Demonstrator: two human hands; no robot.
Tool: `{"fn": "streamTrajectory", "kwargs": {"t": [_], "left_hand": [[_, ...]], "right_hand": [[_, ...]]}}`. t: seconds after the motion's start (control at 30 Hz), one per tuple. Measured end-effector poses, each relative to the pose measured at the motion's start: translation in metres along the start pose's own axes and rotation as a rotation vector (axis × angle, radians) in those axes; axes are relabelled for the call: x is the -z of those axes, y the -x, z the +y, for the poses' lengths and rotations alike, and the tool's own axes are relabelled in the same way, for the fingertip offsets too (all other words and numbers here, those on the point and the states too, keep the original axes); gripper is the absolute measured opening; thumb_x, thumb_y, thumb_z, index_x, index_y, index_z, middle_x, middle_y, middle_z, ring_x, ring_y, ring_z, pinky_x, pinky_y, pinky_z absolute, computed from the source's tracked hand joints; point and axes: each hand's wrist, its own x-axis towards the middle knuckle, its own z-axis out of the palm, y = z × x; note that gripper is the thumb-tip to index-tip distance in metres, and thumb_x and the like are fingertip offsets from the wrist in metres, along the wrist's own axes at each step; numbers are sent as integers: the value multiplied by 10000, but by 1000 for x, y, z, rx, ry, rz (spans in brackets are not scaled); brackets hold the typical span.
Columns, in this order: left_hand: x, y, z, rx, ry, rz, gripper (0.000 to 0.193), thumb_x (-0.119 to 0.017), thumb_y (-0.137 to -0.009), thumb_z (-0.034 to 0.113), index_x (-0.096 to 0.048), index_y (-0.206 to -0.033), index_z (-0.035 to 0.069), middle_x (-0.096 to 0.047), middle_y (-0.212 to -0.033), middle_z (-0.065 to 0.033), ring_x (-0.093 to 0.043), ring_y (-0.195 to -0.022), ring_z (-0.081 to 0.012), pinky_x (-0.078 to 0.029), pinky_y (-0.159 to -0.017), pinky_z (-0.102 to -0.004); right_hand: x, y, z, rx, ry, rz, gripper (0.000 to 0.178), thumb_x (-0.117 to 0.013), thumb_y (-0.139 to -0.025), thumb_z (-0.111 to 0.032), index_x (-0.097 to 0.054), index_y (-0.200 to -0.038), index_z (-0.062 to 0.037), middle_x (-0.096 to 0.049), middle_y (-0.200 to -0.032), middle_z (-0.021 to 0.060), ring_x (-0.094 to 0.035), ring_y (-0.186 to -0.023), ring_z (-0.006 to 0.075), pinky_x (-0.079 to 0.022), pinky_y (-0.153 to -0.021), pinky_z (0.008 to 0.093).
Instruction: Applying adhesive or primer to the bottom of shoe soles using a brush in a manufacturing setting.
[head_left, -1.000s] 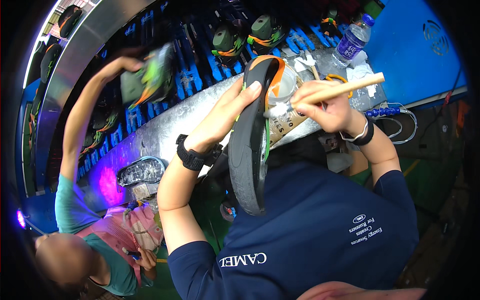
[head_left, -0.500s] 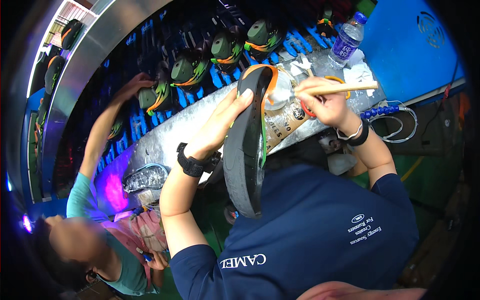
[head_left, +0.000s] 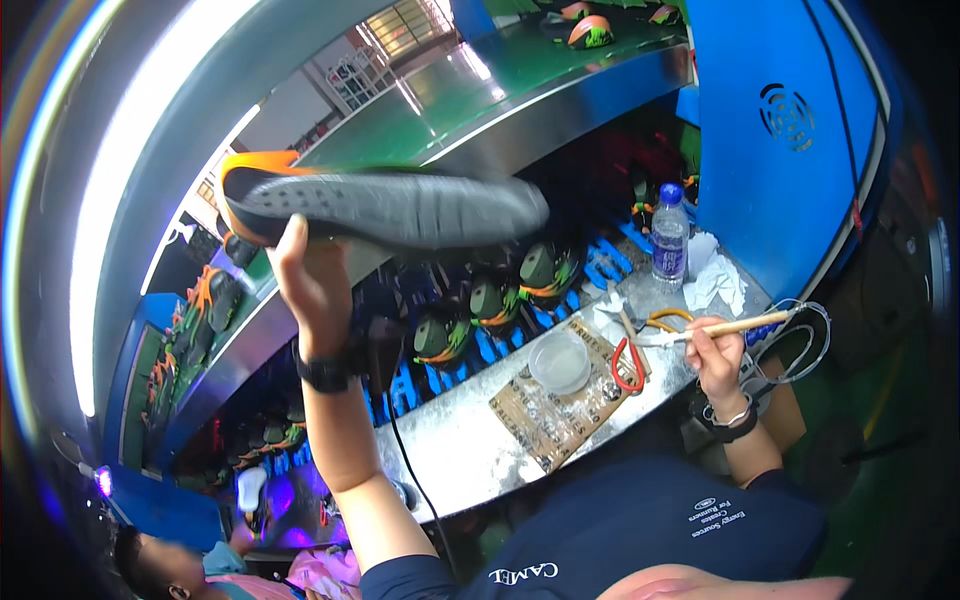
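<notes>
My left hand (head_left: 312, 282) is raised high and grips a shoe sole (head_left: 385, 208), grey on its underside with an orange rim at the heel end, held flat over the conveyor. My right hand (head_left: 718, 357) is low at the right and holds a wooden-handled brush (head_left: 722, 327) pointing left over the metal bench (head_left: 470, 450). Just left of the brush tip a clear bowl of glue (head_left: 559, 362) stands on a stained cardboard sheet (head_left: 556, 405).
Dark shoes with orange and green trim (head_left: 497, 298) ride on blue holders behind the bench. A water bottle (head_left: 669, 236), crumpled tissue (head_left: 717, 282) and red-handled scissors (head_left: 629, 363) lie at the right. A blue cabinet (head_left: 790, 130) stands beyond. Another person (head_left: 190, 570) crouches at lower left.
My left hand has lifted the sole from in front of my chest up high and turned it flat. The brush has come off the sole and dropped toward the bench. The view has tilted upward.
</notes>
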Motion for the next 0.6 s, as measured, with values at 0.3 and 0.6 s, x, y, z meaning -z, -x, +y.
{"fn": "streamTrajectory", "kwargs": {"t": [0.3,0.6], "left_hand": [[6,-77,-83,-71,-988,206,757,-670,-677,366,-289,-1157,-79,-493,-990,-173,-486,-959,-241,-378,-843,-349],[-65,-82,-57,-75,-1577,-89,852,-659,-624,471,-292,-1137,-100,-614,-704,-147,-609,-703,-282,-472,-641,-314]], "right_hand": [[10,-3,1,-2,-90,-7,139,-528,-791,-100,-513,-861,19,-479,-599,41,-395,-465,62,-311,-419,173],[35,-16,15,-91,-124,0,146,-531,-786,-100,-510,-852,29,-489,-609,48,-404,-477,60,-326,-432,177]]}}
